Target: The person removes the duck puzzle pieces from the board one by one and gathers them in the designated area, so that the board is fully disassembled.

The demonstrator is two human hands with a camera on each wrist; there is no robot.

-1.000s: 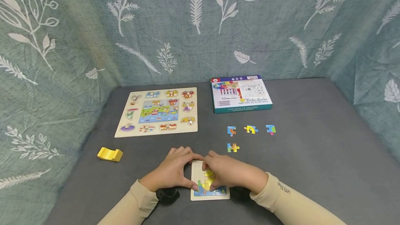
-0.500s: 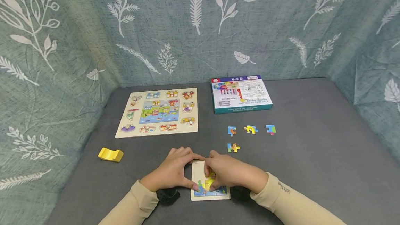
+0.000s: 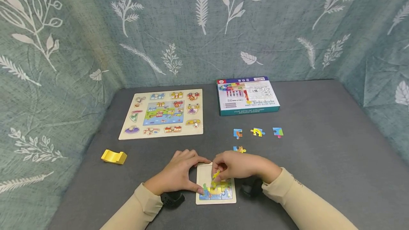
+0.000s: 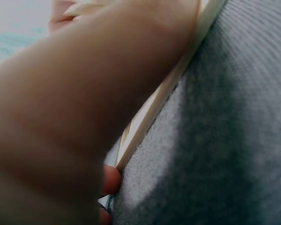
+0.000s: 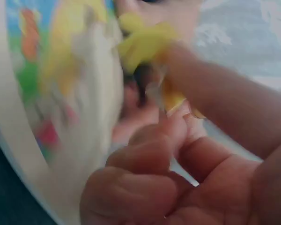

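In the head view a small wooden puzzle tray (image 3: 203, 177) lies near the front, its lower part filled with colourful jigsaw pieces. My left hand (image 3: 177, 174) grips the tray's left side, thumb at the lower left and index finger at the top edge. The left wrist view shows the tray's pale edge (image 4: 147, 115) beneath that hand. Between thumb and fingers, my right hand (image 3: 239, 165) pinches a yellow jigsaw piece (image 3: 216, 174), tilted over the tray. Blurred in the right wrist view, the yellow piece (image 5: 147, 43) is held clear of the tray's bare upper area.
Loose jigsaw pieces lie beyond the right hand: an orange-blue one (image 3: 237, 133), a yellow one (image 3: 257, 132), a green-blue one (image 3: 277, 132) and one partly hidden (image 3: 239, 149). Farther back are a knob puzzle board (image 3: 127, 132) and a box (image 3: 248, 97). A yellow block (image 3: 114, 157) sits left.
The right hand has risen slightly and shifted right, lifting the yellow piece out of the tray area and tilting it. The left hand stays on the tray.
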